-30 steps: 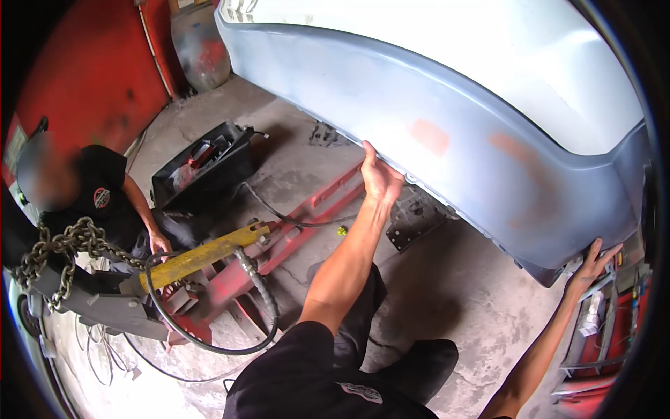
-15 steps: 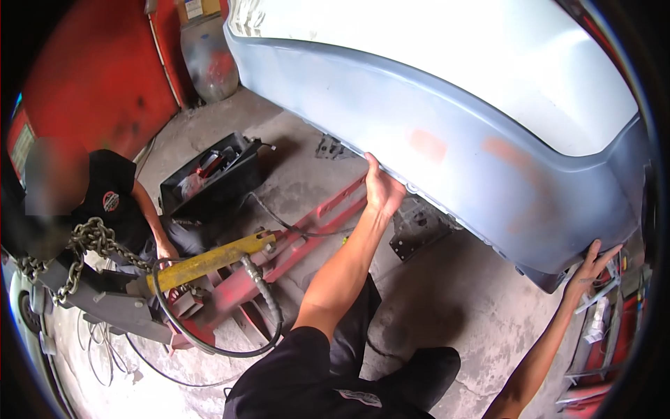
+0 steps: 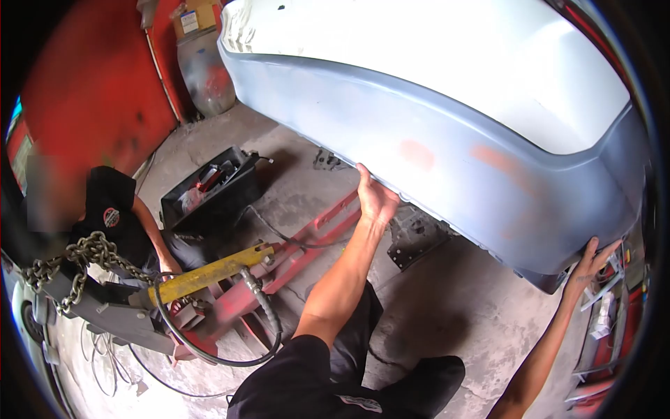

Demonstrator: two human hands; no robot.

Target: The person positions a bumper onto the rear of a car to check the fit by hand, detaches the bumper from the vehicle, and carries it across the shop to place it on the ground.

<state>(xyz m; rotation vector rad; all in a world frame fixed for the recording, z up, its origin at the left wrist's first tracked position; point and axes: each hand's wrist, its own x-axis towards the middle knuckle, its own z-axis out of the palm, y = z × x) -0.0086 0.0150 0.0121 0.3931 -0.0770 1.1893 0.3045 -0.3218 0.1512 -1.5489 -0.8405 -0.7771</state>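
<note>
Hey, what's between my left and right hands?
In the head view, the grey car bumper stretches between your left hand and your right hand, along its lower edge.

left arm (image 3: 340,279) extended far, elbow slightly bent | left wrist (image 3: 375,222) bent back | left grip (image 3: 377,201) holding, thumb (image 3: 362,178) upright, fingers mostly hidden | right arm (image 3: 536,349) slanting from near toward far right | right grip (image 3: 583,269) at right, thumb and visible fingers (image 3: 611,250) extended, apart
</note>
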